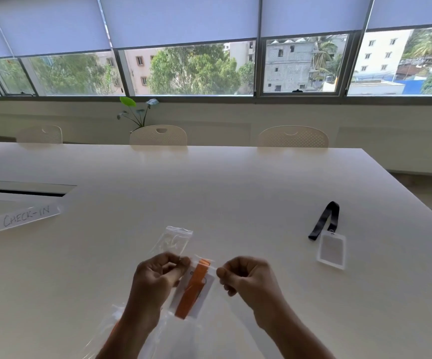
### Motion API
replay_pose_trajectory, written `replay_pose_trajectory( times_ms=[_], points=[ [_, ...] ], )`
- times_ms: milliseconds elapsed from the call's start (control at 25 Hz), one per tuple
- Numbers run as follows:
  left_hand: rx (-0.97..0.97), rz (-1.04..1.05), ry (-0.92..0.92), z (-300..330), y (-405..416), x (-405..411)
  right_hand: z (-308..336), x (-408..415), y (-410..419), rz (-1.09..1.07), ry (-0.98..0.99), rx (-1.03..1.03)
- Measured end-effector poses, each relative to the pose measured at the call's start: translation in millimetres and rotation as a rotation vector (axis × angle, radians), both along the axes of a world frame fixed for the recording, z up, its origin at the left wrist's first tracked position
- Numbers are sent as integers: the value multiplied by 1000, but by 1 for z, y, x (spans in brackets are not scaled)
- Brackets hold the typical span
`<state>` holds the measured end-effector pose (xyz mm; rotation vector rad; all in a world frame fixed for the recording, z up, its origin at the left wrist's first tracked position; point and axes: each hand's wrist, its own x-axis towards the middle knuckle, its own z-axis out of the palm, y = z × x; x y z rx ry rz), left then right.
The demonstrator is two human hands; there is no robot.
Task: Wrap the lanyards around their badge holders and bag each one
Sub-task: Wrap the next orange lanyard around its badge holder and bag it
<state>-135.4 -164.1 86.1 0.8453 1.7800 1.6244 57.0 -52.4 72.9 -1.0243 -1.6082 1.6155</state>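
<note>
Both hands pinching the mouth of a clear bag point(211, 294): left hand point(155, 278) and right hand point(246, 278) on either side. Inside, orange lanyard point(192, 288) wrapped on its badge holder point(204, 294), long axis running toward the body. Probably sealing next. Empty bag point(174, 240) just past the left hand. Black lanyard point(326, 220) with its holder point(331, 251) unwrapped, well off beyond the right hand, so nearer that one.

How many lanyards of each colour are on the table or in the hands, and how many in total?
Orange lanyard: 1, wrapped on its badge holder inside a clear bag held by both hands.
Black lanyard: 1, lying loose on the table.
Total: 2
</note>
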Motion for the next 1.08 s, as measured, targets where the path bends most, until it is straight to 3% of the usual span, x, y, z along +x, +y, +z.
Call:
replay_pose_trajectory(
  times_ms=[120,320,760,1080],
  points=[
    [-178,-23,-83,-9,-24,-27,-26,-25,-20,47,-31,-159],
    [-382,33,37,-30,-48,-42,-56,-46,-42,107,-165,-263],
    [-595,81,516,-51,-53,-46,-83,-55,-47,105,-259,-187],
    [-576,148,667,-43,-43,-42,-92,-41,-26,68,-270,-68]
  ],
)
